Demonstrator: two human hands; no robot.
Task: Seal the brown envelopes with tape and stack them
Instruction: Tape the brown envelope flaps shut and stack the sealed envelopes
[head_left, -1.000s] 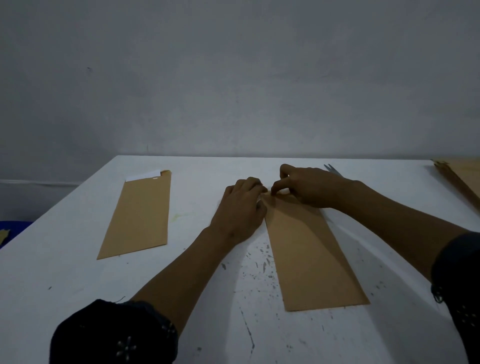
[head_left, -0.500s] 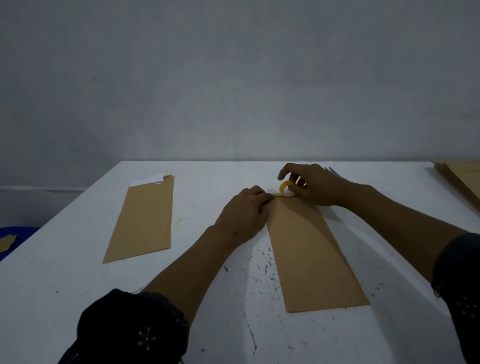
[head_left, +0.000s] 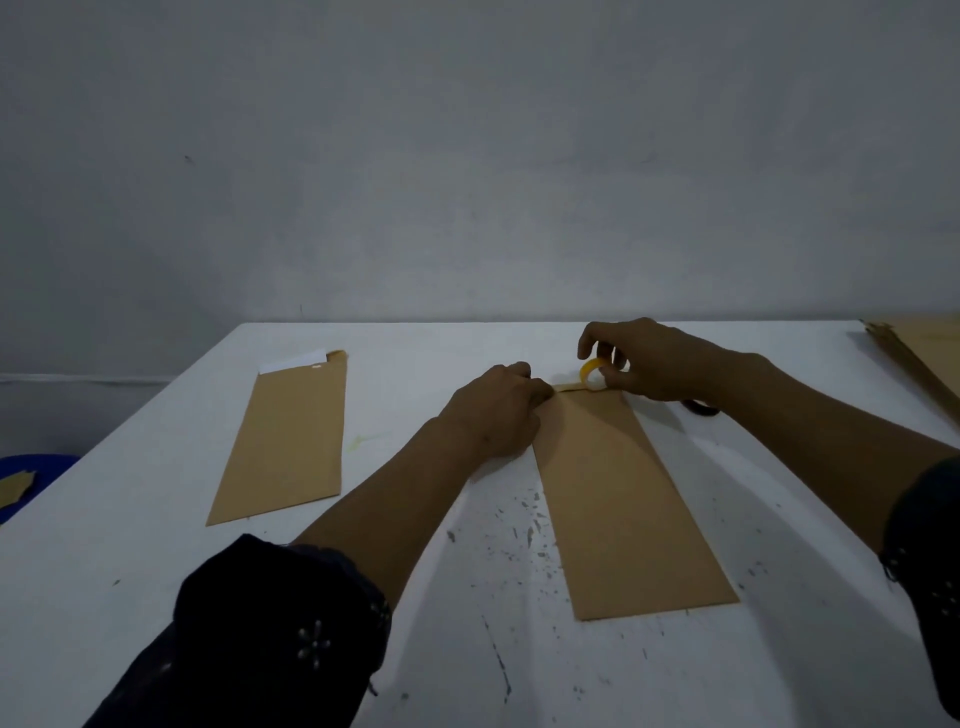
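The counter (head_left: 156, 571) is white, flecked with dark specks and scratches near the middle. Both envelopes, the middle one (head_left: 618, 499) and the left one (head_left: 288, 441), are plain brown; the left shows a white strip at its far end. The tape roll (head_left: 591, 371) is yellow. The near left sleeve (head_left: 270, 634) is black with small pale flower-like beading. The wall (head_left: 467, 156) is grey.

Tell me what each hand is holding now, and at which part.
The right hand grips the yellow tape roll by its rim. The left hand pins the tape's free end on the envelope top.
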